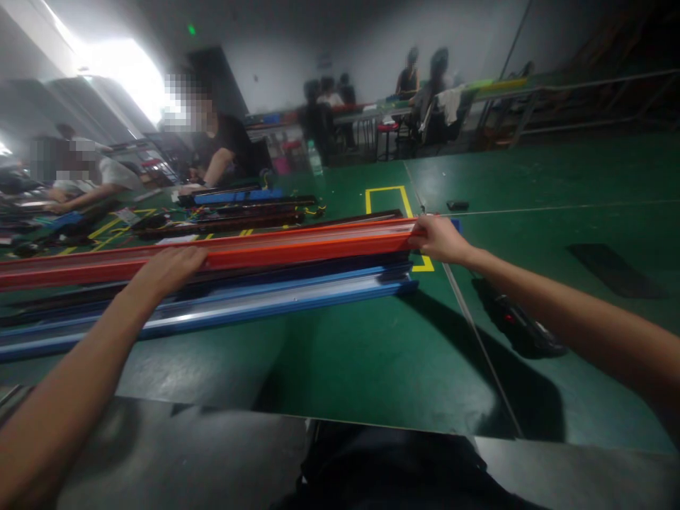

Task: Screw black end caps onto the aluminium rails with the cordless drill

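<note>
A long red channel-shaped profile [297, 249] stretches from the left edge of the view to the middle of the table. My right hand [438, 237] is closed round its right end, thumb and fingers pinching it. Farther left, my left hand [173, 268] grips the same profile from above, its fingertips over the near rim and partly hidden. Just in front of it lies a long blue channel profile [276, 303] with a pale, shiny inside. Dark strips show between the red and blue profiles.
Behind the profiles, dark strips with coloured wires [239, 216] lie on the green table [340, 361]. A black device with a red light [523, 329] sits under my right forearm. A small black object [457, 205] lies beyond. A person in black [228, 145] works across the table.
</note>
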`<state>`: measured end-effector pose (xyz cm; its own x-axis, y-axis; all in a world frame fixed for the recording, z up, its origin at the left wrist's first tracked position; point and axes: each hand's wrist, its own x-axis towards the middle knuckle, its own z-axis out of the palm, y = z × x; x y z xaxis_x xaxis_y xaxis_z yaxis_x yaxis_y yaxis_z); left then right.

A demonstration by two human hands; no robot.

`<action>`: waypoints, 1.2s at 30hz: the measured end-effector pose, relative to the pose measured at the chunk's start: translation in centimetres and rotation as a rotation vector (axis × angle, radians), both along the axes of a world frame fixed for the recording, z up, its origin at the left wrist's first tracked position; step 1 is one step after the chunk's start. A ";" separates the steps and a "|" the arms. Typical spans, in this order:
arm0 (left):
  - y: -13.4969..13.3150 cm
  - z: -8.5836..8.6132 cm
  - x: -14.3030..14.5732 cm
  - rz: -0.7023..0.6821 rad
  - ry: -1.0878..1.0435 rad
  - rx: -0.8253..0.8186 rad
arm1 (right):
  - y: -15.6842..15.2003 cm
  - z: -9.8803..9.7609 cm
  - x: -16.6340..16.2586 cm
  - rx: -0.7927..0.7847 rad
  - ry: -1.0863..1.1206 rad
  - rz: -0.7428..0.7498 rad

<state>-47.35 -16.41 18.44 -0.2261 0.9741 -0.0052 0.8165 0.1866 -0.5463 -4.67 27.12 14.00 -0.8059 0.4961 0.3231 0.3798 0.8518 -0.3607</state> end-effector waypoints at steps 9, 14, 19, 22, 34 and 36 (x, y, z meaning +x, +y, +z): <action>-2.7 -1.4 1.4 -0.045 0.133 0.018 | -2.1 -1.8 1.8 -0.079 0.042 0.033; -4.5 -2.5 1.1 -0.108 0.193 0.041 | -3.6 -2.2 3.1 -0.093 0.089 0.056; -6.8 -4.1 1.2 -0.144 0.168 0.116 | -5.3 -2.7 4.8 -0.069 0.135 0.066; -8.3 -5.0 1.9 -0.197 0.215 0.153 | -6.5 -3.4 6.1 -0.053 0.158 0.093; -12.5 -7.3 5.4 -0.223 0.278 0.113 | -9.0 -5.3 8.2 -0.096 0.179 0.146; -13.4 -8.2 5.6 -0.169 0.264 0.113 | -9.2 -5.5 8.2 -0.107 0.178 0.149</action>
